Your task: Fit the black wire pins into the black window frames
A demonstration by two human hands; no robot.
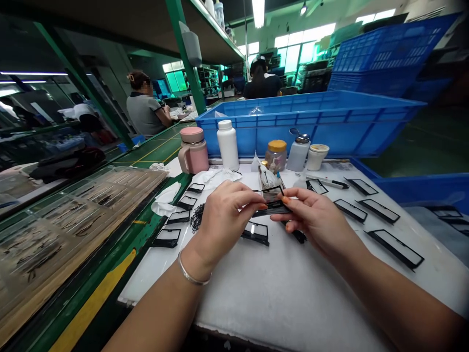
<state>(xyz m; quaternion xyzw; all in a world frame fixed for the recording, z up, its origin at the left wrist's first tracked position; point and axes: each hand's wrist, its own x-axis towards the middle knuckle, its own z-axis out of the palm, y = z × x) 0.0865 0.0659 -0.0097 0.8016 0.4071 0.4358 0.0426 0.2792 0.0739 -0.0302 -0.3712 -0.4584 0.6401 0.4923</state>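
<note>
- In a workshop of green steel and bright windows, we look across a white-topped table (286,293) toward a large blue crate (311,134).
- Beyond it, we see one person in a grey top (143,115) seated at a green bench, and another in dark clothing (261,85).
- At the centre, a small black frame (277,204) is held up just above the tabletop, between two bare hands.
- We find the left hand (227,211) with thumb and forefinger nearly closed, pinching the frame's left end; its other fingers are largely hidden from us.
- The right hand (317,215) grips the opposite corner between thumb and forefinger, its lower fingers parted and loosely bent beneath. How firmly either presses, we cannot tell.
- Just below, we spot another frame (256,238) lying flat; a tangle of black strands (197,218) rests beside the left hand.
- Along the crate stand a pink mug (195,155), a white bottle (227,146) and an orange-lidded jar (276,159).
</note>
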